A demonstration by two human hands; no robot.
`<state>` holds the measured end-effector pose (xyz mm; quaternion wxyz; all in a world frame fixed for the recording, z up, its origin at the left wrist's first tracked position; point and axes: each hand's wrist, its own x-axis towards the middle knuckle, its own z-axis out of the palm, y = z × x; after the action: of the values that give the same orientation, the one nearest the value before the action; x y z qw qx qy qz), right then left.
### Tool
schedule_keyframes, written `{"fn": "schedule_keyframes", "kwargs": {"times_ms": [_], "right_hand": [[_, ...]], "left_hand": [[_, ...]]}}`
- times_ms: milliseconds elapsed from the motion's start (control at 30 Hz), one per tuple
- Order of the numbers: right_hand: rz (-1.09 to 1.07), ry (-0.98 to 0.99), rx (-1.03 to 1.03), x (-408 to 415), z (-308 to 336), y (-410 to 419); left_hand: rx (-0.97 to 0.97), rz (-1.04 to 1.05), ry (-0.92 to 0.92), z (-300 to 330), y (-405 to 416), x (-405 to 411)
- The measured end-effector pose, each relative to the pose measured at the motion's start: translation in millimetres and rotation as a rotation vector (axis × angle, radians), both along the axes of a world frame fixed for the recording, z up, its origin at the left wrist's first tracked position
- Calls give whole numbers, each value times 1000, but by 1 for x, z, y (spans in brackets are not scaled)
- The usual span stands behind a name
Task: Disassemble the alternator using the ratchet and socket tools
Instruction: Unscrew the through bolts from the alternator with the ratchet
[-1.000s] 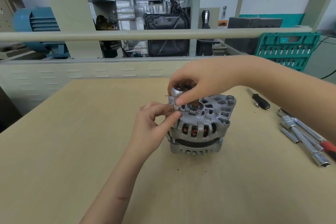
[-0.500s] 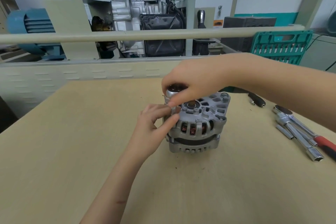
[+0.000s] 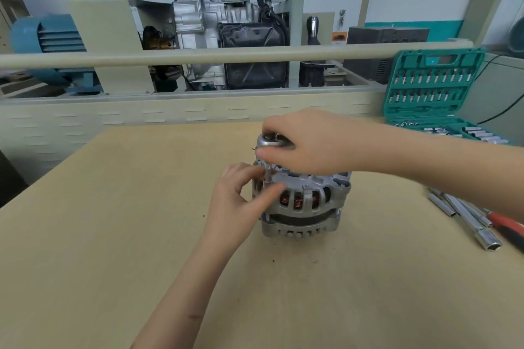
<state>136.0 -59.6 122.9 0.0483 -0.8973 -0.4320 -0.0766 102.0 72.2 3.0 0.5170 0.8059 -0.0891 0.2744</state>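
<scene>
A silver alternator (image 3: 304, 208) stands upright on the wooden table (image 3: 113, 235), copper windings showing through its slots. My right hand (image 3: 314, 142) grips the chrome ratchet head (image 3: 270, 141) above the alternator's left top edge. A thin socket shaft (image 3: 267, 176) runs down from the ratchet into the housing. My left hand (image 3: 241, 204) pinches that shaft between thumb and forefinger, close against the alternator's left side. The ratchet's handle is hidden under my right hand.
Several long sockets and extension bars (image 3: 467, 221) and a red-handled tool (image 3: 507, 227) lie on the table at the right. An open green socket case (image 3: 431, 88) stands at the back right. A beige rail (image 3: 198, 55) and an engine display (image 3: 226, 37) are behind the table.
The ratchet head has risen a little above the housing, exposing more of the shaft. My left thumb and forefinger stay on the shaft. The camera has shifted so the alternator sits more centred.
</scene>
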Motion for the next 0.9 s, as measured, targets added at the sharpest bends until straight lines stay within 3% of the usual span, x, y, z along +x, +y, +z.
{"fn": "schedule_keyframes", "kwargs": {"times_ms": [167, 333, 467, 700, 800, 900], "right_hand": [[16, -187, 190, 9, -16, 2], [176, -18, 345, 32, -15, 15], [253, -11, 402, 38, -19, 27], [253, -138, 190, 39, -13, 25], [225, -22, 87, 36, -6, 23], [163, 217, 25, 34, 9, 9]], "left_hand": [[-112, -204, 123, -12, -13, 3], [-179, -166, 130, -17, -10, 8], [-208, -207, 174, -17, -7, 10], [-143, -87, -30, 0, 1, 1], [-121, -8, -55, 5, 4, 5], [-135, 31, -58, 4, 4, 6]]}}
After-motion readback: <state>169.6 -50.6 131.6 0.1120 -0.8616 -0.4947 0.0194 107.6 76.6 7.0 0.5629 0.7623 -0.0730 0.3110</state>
